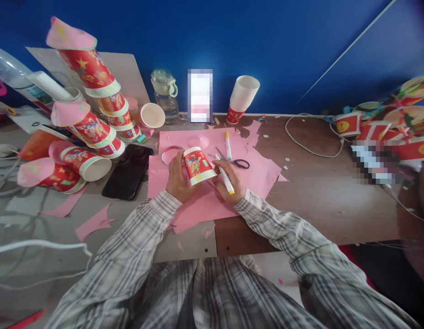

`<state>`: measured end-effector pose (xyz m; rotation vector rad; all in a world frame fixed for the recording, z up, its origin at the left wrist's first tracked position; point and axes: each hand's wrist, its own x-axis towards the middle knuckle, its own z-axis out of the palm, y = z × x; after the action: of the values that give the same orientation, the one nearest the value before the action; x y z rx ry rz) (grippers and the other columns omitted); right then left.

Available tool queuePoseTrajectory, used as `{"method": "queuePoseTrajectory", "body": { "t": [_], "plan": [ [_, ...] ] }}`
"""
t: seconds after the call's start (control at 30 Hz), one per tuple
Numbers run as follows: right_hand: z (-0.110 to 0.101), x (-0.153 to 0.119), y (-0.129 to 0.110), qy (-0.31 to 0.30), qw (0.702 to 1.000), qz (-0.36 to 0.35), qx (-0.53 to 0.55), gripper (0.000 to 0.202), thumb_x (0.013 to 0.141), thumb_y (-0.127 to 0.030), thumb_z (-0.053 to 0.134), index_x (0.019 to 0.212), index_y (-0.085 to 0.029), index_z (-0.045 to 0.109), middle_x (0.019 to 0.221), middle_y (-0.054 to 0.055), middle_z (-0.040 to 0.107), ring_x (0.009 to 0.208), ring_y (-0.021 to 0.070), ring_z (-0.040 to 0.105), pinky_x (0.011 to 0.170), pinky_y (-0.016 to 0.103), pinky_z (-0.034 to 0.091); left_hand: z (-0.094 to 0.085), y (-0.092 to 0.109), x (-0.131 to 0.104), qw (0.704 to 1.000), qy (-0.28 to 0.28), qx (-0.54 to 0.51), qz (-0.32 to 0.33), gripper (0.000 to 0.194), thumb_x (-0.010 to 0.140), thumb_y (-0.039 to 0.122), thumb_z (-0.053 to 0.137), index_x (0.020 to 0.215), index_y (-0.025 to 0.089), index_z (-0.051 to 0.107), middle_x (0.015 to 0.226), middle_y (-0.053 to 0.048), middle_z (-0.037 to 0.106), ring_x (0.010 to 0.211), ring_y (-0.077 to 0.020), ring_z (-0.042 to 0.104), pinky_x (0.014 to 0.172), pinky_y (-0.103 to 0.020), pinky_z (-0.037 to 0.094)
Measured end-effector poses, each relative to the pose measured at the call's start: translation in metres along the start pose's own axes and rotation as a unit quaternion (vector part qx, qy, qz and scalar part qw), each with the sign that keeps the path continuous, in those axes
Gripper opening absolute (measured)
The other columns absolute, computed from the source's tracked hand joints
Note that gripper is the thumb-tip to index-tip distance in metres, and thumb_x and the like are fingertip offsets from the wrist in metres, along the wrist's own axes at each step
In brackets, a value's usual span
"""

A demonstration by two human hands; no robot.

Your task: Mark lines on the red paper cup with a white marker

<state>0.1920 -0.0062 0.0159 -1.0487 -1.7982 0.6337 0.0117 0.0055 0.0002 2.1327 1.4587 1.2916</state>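
Observation:
My left hand [178, 179] is closed around a red printed paper cup [197, 167], tilted with its pale rim toward me. In my right hand [230, 183] a white marker with a yellow end [226, 176] is gripped, its upper end close to the cup's right side. Both hands are over a large sheet of pink paper [260, 171] with cut edges. Scissors with black handles [241, 163] and a second marker [228, 145] lie on that sheet beyond my right hand. A round ring of tape [169, 155] is behind my left hand.
Decorated cup stacks with pink paper tops [83, 75] stand at the left, near a black phone [129, 171]. A water bottle [165, 98], a lit screen [200, 97] and stacked paper cups [244, 98] line the blue wall. A white cable [308, 144] crosses the right side.

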Motion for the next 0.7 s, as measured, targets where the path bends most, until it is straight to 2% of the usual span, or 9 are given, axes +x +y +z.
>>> {"method": "queuePoseTrajectory", "body": {
  "t": [0.13, 0.2, 0.33, 0.47, 0.6, 0.7],
  "plan": [
    [0.001, -0.002, 0.001, 0.035, 0.999, 0.020, -0.004, 0.037, 0.072, -0.011, 0.051, 0.109, -0.019, 0.050, 0.080, 0.004, 0.056, 0.070, 0.0186, 0.057, 0.071, 0.035, 0.049, 0.001, 0.000, -0.001, 1.000, -0.018, -0.014, -0.003, 0.091, 0.066, 0.065, 0.056, 0.132, 0.015, 0.017, 0.127, -0.019, 0.039, 0.118, -0.0320, 0.041, 0.101, -0.052, 0.037],
    [0.002, -0.003, 0.002, 0.045, 0.999, 0.015, -0.010, 0.037, 0.073, -0.010, 0.049, 0.109, -0.019, 0.049, 0.084, 0.005, 0.057, 0.071, 0.0185, 0.057, 0.069, 0.034, 0.049, 0.000, 0.000, -0.002, 0.999, -0.033, -0.038, -0.006, 0.097, 0.064, 0.070, 0.053, 0.134, 0.016, 0.012, 0.131, -0.019, 0.035, 0.122, -0.0335, 0.037, 0.102, -0.055, 0.035],
    [0.001, -0.003, 0.005, 0.066, 0.991, -0.090, -0.069, 0.039, 0.073, -0.007, 0.047, 0.111, -0.019, 0.047, 0.093, 0.008, 0.059, 0.080, 0.0207, 0.057, 0.073, 0.036, 0.048, -0.002, 0.002, -0.002, 0.996, -0.045, -0.075, 0.000, 0.109, 0.061, 0.074, 0.053, 0.136, 0.015, 0.000, 0.136, -0.021, 0.025, 0.128, -0.0356, 0.029, 0.106, -0.057, 0.029],
    [0.000, 0.000, 0.006, 0.085, 0.965, -0.199, -0.151, 0.039, 0.075, -0.006, 0.047, 0.111, -0.019, 0.047, 0.085, 0.006, 0.060, 0.075, 0.0198, 0.056, 0.074, 0.038, 0.046, -0.003, 0.007, -0.002, 0.995, -0.056, -0.081, 0.004, 0.110, 0.061, 0.073, 0.054, 0.136, 0.013, 0.001, 0.133, -0.021, 0.028, 0.126, -0.0339, 0.030, 0.107, -0.056, 0.029],
    [0.001, 0.000, 0.006, 0.080, 0.952, -0.230, -0.188, 0.038, 0.076, -0.006, 0.047, 0.112, -0.019, 0.047, 0.081, 0.005, 0.060, 0.069, 0.0185, 0.055, 0.074, 0.038, 0.046, -0.003, 0.012, -0.002, 0.996, -0.059, -0.062, 0.009, 0.107, 0.063, 0.069, 0.056, 0.136, 0.013, 0.002, 0.131, -0.019, 0.030, 0.124, -0.0333, 0.031, 0.107, -0.058, 0.028],
    [0.002, -0.001, 0.005, 0.077, 0.950, -0.243, -0.181, 0.040, 0.077, -0.006, 0.048, 0.114, -0.020, 0.046, 0.079, 0.004, 0.059, 0.067, 0.0181, 0.053, 0.072, 0.037, 0.046, -0.004, 0.015, -0.001, 0.997, -0.048, -0.061, 0.008, 0.104, 0.063, 0.064, 0.059, 0.136, 0.013, 0.005, 0.128, -0.019, 0.033, 0.120, -0.0320, 0.034, 0.104, -0.058, 0.032]
  ]
}}
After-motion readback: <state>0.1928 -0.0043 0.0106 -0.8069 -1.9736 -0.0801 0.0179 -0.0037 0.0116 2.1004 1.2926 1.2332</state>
